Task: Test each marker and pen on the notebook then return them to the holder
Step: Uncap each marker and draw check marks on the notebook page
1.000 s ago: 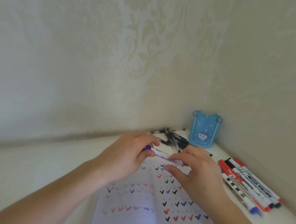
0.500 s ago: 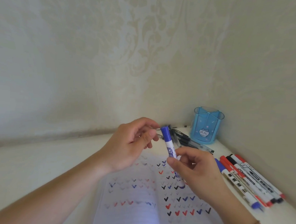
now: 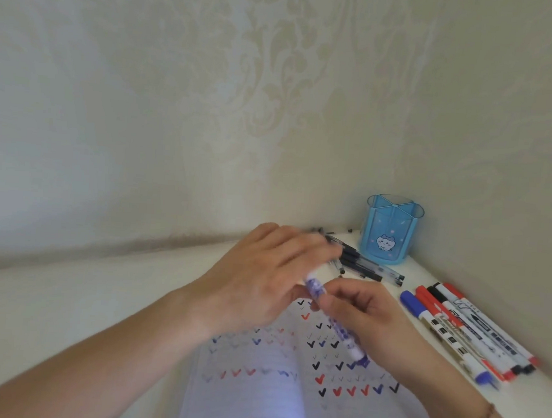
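Observation:
My right hand point(image 3: 371, 321) pinches a blue-and-white marker point(image 3: 341, 334) by its middle, tilted with its lower blue end just over the open notebook point(image 3: 249, 404). The page carries rows of black, red and blue tick marks. My left hand point(image 3: 264, 279) is blurred and lies over the marker's upper end. Whether its fingers grip that end or a cap is not visible. The blue translucent holder point(image 3: 393, 229) with a cat picture stands upright in the back corner, with nothing showing inside.
Several black pens point(image 3: 368, 269) lie in a heap just left of the holder. Several red, black and blue markers point(image 3: 464, 333) lie side by side along the right wall. Patterned walls close the white table point(image 3: 85, 300) at the back and right.
The marker swung from nearly upright to slanting down-right, its lower end closer to the page. My left hand slid right over its upper end. The view shifted slightly.

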{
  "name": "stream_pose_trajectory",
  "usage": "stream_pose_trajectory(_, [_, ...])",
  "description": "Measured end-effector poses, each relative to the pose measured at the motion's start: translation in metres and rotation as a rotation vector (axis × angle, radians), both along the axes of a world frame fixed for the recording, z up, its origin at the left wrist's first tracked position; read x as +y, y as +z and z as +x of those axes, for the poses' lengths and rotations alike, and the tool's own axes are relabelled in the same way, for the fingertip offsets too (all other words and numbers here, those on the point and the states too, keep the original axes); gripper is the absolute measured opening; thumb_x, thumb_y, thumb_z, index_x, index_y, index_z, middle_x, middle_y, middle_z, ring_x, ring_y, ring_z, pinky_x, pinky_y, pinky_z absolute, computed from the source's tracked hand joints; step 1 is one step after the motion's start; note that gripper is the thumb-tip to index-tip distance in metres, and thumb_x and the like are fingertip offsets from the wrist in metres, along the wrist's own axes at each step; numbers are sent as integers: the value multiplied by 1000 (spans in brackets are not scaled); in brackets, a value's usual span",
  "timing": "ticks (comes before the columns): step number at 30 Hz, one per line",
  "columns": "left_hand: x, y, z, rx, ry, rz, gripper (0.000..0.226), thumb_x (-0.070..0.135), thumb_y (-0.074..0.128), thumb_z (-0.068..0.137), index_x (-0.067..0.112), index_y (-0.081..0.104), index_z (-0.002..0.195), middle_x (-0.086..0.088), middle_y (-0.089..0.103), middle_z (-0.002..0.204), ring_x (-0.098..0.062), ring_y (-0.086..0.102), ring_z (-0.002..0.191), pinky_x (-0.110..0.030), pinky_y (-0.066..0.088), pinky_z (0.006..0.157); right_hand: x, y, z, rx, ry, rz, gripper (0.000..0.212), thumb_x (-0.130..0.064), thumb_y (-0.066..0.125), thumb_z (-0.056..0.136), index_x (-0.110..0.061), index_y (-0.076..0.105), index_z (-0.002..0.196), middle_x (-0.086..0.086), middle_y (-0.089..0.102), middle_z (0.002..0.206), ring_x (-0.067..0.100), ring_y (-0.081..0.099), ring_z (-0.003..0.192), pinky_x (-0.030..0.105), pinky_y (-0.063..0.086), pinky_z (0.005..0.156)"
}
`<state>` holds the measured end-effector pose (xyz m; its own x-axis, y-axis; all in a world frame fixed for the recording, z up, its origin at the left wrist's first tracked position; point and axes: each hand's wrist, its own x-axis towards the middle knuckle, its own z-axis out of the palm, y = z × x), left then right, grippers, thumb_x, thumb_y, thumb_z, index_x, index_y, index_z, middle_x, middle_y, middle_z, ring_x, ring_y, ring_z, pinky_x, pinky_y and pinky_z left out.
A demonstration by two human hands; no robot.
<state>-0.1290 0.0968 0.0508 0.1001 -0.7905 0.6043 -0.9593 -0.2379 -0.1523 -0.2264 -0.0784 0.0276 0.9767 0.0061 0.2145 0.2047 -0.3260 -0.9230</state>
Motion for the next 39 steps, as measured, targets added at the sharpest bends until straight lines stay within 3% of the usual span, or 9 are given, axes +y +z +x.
stream_pose_trajectory(4, [0,-4,-8,341,82,-206,68,11,60,89,11,27,148,-4,36,150,-19,40,135,-35,34,112,-3,5,0,97,-39,300,27,-39,56,87,-19,69,75,0,45,55,13,36,48,21,32,45])
stream_pose_trajectory(7, [-4,-6,-5,-205,161,-19,50,23,58,94,12,45,141,-9,43,149,-32,40,137,-53,29,112,-4,7,-3,92,69,139,34,-34,49,98,-8,61,79,6,54,65,18,44,54,25,35,51])
stream_pose_trajectory(9, [-6,-8,-3,-371,153,83,27,15,50,96,13,62,120,-5,64,119,-30,58,114,-52,39,103,-3,9,-3,143,83,55,30,-27,44,101,-8,61,84,7,58,63,16,46,47,27,37,47])
stream_pose_trajectory(11, [-6,-9,-3,-280,128,140,16,15,47,94,14,62,98,-1,59,83,-25,59,77,-35,48,71,-5,11,-3,145,-30,32,20,-31,55,94,-17,66,87,5,52,53,16,41,41,26,35,43])
stream_pose_trajectory(15, [-8,-16,-8,41,131,127,18,29,38,95,15,48,89,3,42,62,-20,35,46,-25,25,42,-7,11,-4,86,-207,289,14,-22,72,82,-10,67,77,11,49,47,17,35,35,24,31,42])
stream_pose_trajectory(27, [-19,-15,-10,588,-125,137,21,31,49,100,36,42,82,7,31,44,-8,32,41,-14,20,44,-18,18,-11,-37,-193,-5,29,-30,74,75,-4,63,68,-3,59,47,15,39,37,22,35,42])
stream_pose_trajectory(33, [-21,-17,-9,588,-30,39,22,41,40,101,23,45,88,13,44,56,-6,41,48,-17,30,48,-10,13,-10,-66,-55,487,42,-43,84,63,-9,67,82,11,53,49,20,45,37,21,35,39])
stream_pose_trajectory(36, [-25,-23,-13,525,-7,111,14,23,42,99,24,50,110,3,67,90,-14,62,76,-33,51,66,7,5,-6,-93,-194,380,29,-31,76,76,-12,54,71,5,47,43,15,33,34,18,28,39])
stream_pose_trajectory(39, [-22,-26,-17,549,-97,97,14,31,36,99,31,45,110,3,62,68,-11,52,55,-22,43,53,10,5,-5,-85,-177,353,37,-12,71,85,-18,44,61,3,44,40,13,30,33,19,28,42])
